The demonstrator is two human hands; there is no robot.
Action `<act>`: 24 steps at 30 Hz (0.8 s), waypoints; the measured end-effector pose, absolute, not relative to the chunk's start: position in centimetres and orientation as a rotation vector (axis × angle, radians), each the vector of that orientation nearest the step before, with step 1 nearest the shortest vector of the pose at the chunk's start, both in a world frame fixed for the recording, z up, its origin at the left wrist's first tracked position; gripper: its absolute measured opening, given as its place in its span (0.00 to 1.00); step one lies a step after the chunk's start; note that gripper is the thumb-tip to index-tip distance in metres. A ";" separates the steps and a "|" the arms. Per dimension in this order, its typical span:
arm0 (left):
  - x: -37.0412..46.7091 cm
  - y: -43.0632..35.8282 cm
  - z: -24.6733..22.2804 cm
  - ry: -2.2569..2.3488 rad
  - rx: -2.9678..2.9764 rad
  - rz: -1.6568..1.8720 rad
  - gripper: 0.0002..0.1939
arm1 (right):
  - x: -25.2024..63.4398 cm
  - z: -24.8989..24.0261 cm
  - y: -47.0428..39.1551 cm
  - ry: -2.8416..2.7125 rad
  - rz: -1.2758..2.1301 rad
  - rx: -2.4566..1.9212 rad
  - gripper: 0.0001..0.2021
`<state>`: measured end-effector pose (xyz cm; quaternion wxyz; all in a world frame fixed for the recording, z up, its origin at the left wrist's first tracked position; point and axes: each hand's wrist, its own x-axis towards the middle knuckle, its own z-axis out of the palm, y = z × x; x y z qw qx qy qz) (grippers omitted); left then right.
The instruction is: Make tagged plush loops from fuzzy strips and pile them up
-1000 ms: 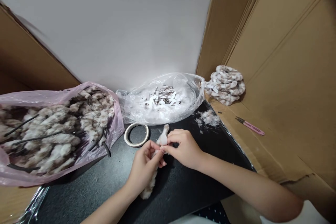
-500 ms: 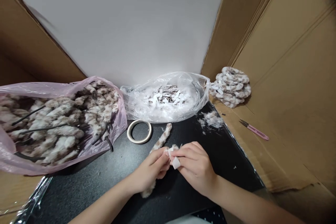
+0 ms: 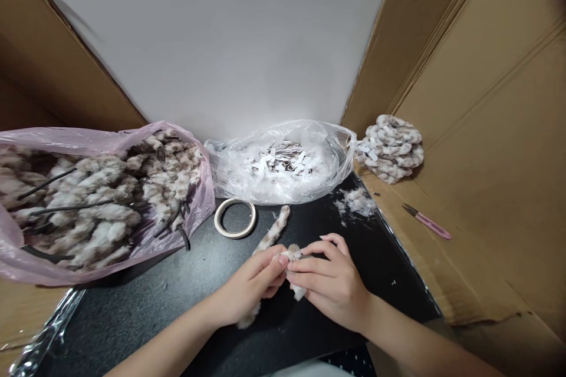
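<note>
A mottled white-and-brown furry strip [image 3: 275, 232] lies across the black table, with one end rising toward the back and the other showing below my left hand [image 3: 259, 280]. My left hand pinches part of the furry piece between thumb and fingers. Against it, my right hand [image 3: 333, 280] presses its lower fingers on the piece, the index finger raised. A short white tab [image 3: 299, 293] hangs under the right fingertips. How the tab joins the fur is hidden by the fingers.
A pink bag [image 3: 206, 188] of furry strips with black ends lies left. Behind the hands are a tape roll [image 3: 235, 234] and a clear bag [image 3: 283, 193] of white pieces. At right are fluff [image 3: 359, 202], a furry bundle [image 3: 391, 147] and pink-handled snips [image 3: 433, 226].
The right fingers have shifted round the piece and its index finger has lifted. The white tab now hangs lower, partly covered. The view has tilted slightly.
</note>
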<state>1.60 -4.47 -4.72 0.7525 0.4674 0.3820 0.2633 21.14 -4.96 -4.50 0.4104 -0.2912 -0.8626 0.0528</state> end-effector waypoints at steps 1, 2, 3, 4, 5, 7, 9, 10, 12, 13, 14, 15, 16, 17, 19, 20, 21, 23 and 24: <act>1.5 -4.3 -4.7 0.844 1.021 0.584 0.22 | 21.3 -4.4 -4.7 -2.186 0.168 -0.732 0.10; 1.5 -4.2 -4.6 0.847 1.009 0.586 0.22 | 21.5 -4.3 -4.4 -2.184 0.203 -0.747 0.12; 1.5 -4.1 -4.5 0.842 0.987 0.582 0.23 | 21.6 -4.2 -4.1 -2.173 0.239 -0.774 0.14; 1.5 -4.0 -4.4 0.831 0.954 0.573 0.23 | 21.6 -4.0 -3.8 -2.159 0.274 -0.800 0.15; 1.6 -4.0 -4.3 0.822 0.918 0.563 0.23 | 21.6 -3.9 -3.5 -2.150 0.312 -0.811 0.16; 1.7 -3.9 -4.2 0.818 0.848 0.549 0.23 | 21.4 -3.7 -3.0 -2.173 0.420 -0.773 0.14; 1.7 -3.9 -4.2 0.832 0.797 0.542 0.22 | 21.1 -3.6 -2.5 -2.194 0.535 -0.709 0.11; 1.6 -3.8 -4.2 0.837 0.777 0.533 0.22 | 21.0 -3.6 -2.3 -2.187 0.582 -0.691 0.10; 1.3 -3.7 -4.4 0.821 0.745 0.505 0.22 | 20.8 -3.4 -2.0 -2.152 0.656 -0.693 0.08; 1.2 -3.7 -4.4 0.796 0.729 0.487 0.22 | 20.8 -3.3 -1.8 -2.130 0.693 -0.708 0.08; 1.1 -3.6 -4.5 0.767 0.711 0.470 0.22 | 20.8 -3.1 -1.7 -2.107 0.743 -0.736 0.07; 1.0 -3.5 -4.5 0.739 0.697 0.457 0.22 | 20.8 -3.0 -1.6 -2.081 0.802 -0.778 0.07; 1.0 -3.5 -4.4 0.714 0.691 0.451 0.21 | 20.8 -2.8 -1.6 -2.053 0.861 -0.830 0.07; 1.0 -3.4 -4.4 0.697 0.692 0.450 0.21 | 20.8 -2.6 -1.5 -2.031 0.918 -0.883 0.07; 1.0 -3.4 -4.4 0.694 0.707 0.460 0.22 | 20.8 -2.2 -1.4 -2.008 0.992 -0.954 0.07; 1.1 -3.4 -4.3 0.701 0.710 0.471 0.22 | 20.8 -2.1 -1.5 -2.014 0.982 -0.958 0.07; 1.2 -3.4 -4.4 0.706 0.703 0.482 0.21 | 20.7 -2.0 -1.6 -2.034 0.930 -0.938 0.06; 1.4 -3.4 -4.5 0.691 0.659 0.496 0.21 | 20.7 -1.8 -1.9 -2.091 0.729 -0.864 0.08; 1.5 -3.4 -4.5 0.675 0.628 0.504 0.20 | 20.6 -1.9 -2.1 -2.117 0.602 -0.825 0.10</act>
